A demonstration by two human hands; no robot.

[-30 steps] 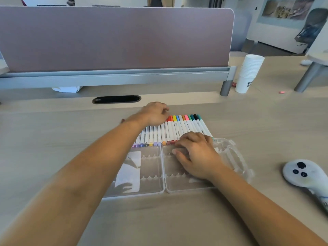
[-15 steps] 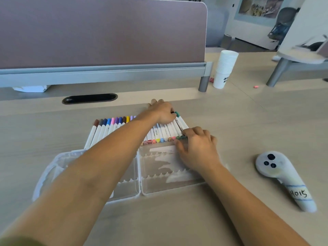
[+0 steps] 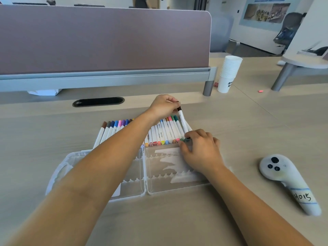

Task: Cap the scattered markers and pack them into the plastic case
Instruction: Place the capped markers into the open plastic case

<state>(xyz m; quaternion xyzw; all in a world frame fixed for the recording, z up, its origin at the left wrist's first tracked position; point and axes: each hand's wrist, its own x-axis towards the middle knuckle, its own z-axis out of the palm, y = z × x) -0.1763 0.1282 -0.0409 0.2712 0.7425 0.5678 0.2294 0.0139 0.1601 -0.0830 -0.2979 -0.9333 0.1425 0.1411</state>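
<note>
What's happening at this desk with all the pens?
A person is packing markers into a clear case. The left hand pinches the top of a dark-capped marker at the row's right end; the right hand holds its lower end. The rest lie in a row just behind the open case, which holds none yet.

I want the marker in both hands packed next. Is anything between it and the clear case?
Nothing visible blocks the case; only the right hand, pinching the marker at its near end, is over its right half.
</note>
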